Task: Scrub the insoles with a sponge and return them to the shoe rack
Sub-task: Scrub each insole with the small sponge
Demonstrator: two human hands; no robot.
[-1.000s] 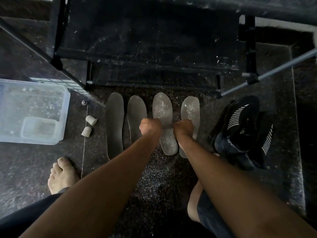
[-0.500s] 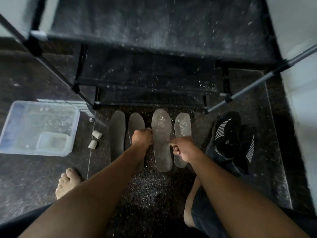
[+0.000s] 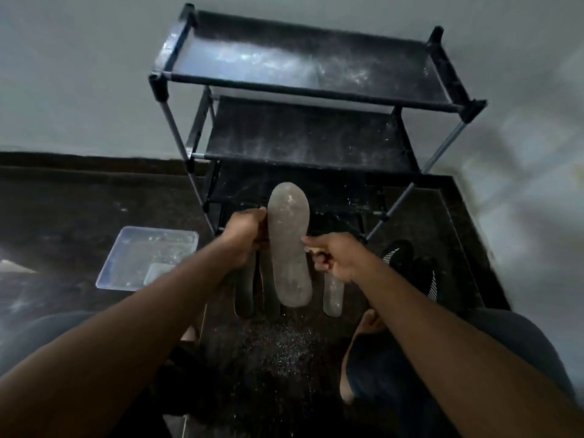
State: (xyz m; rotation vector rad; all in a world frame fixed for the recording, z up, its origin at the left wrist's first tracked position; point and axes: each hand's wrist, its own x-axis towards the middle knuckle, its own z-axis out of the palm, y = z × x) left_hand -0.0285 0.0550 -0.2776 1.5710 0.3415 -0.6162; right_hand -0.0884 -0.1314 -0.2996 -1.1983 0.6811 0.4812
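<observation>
1. The left hand [image 3: 241,240] grips one pale insole [image 3: 290,245] by its left edge and holds it lifted, toe end up, in front of the shoe rack [image 3: 311,90].
2. The right hand [image 3: 335,257] has its fingers curled, the fingertips meeting the insole's right edge; something small and pale shows inside that hand, perhaps the sponge, but it is too hidden to tell.
3. Three more insoles lie on the dark floor below: two dark ones [image 3: 245,289] mostly behind the left forearm and the lifted insole, and a pale one [image 3: 332,294] just beside the right wrist.
4. A clear plastic tub [image 3: 148,257] sits on the floor to the left, and black shoes [image 3: 410,263] stand to the right of the rack.
5. Judging by the lifted insole and the bare rack shelves, the step in hand looks like returning this insole to the rack.
6. The next move calls for carrying it forward and laying it flat on a shelf, clear of the rack's poles, then collecting the three on the floor.
</observation>
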